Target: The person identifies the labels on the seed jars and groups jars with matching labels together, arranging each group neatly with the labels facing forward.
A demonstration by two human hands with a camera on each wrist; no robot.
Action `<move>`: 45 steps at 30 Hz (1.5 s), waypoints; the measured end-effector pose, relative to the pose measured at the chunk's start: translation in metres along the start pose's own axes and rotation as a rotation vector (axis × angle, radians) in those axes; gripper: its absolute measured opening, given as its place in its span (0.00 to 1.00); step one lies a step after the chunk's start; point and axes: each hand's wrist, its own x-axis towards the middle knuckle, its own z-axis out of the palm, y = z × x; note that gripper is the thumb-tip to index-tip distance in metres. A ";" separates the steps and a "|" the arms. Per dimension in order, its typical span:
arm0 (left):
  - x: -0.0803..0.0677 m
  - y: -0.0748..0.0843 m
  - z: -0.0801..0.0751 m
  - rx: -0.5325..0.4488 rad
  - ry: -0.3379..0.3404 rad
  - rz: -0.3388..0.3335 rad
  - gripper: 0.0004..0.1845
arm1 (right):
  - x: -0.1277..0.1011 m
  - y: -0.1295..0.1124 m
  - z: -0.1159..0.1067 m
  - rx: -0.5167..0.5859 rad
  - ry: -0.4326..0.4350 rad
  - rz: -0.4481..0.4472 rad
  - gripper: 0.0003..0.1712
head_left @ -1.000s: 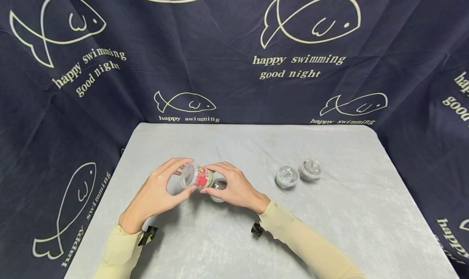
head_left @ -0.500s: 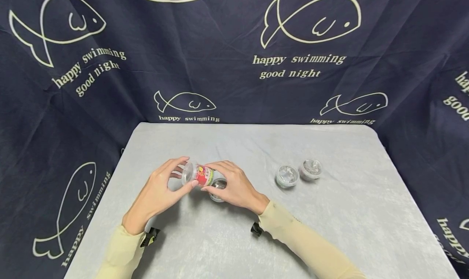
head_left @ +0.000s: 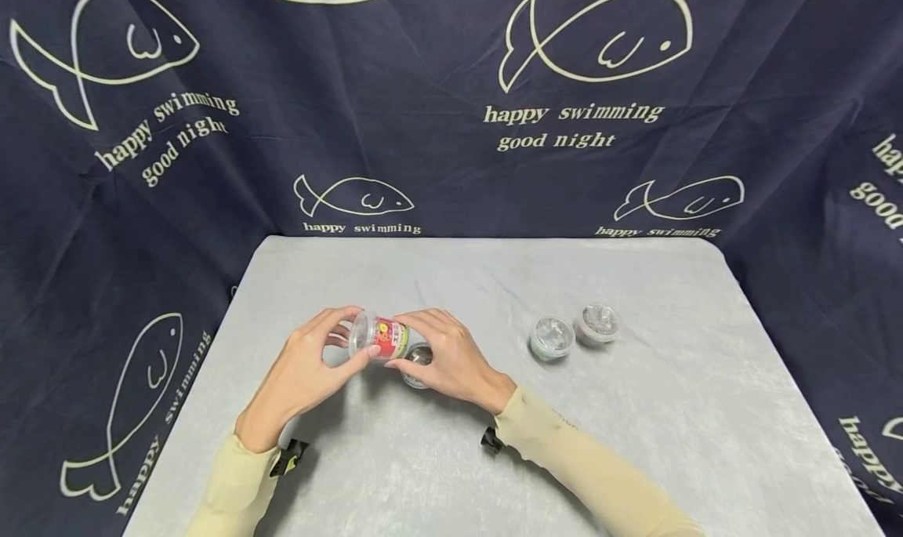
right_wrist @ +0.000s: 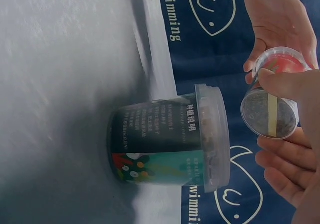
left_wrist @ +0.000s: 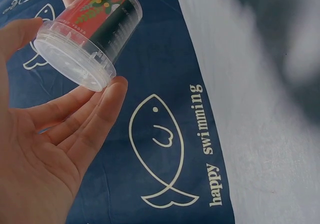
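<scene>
A clear plastic cup with a red label (head_left: 386,336) is held tilted on its side above the table, between both hands. My left hand (head_left: 299,376) grips its lid end; in the left wrist view the thumb and fingertips touch the rim of the clear lid (left_wrist: 75,59). My right hand (head_left: 458,361) holds the base end with thumb and fingers. In the right wrist view, the cup's round base (right_wrist: 257,115) shows dark contents and a yellowish strip. Below the right hand stands a second lidded cup (head_left: 418,376), its label (right_wrist: 155,134) dark and green.
Two more lidded cups, a nearer one (head_left: 552,339) and a farther one (head_left: 597,325), stand side by side to the right on the grey-covered table (head_left: 635,427). Dark blue fish-print cloth (head_left: 451,129) hangs behind and at both sides.
The held cup has turned so its lid faces less toward the head camera and more of the red label shows. My left thumb has shifted along the cup's side; the right hand barely moved.
</scene>
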 end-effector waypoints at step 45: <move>-0.001 0.000 -0.007 0.040 0.020 0.167 0.34 | -0.001 0.001 -0.007 0.134 -0.133 0.056 0.36</move>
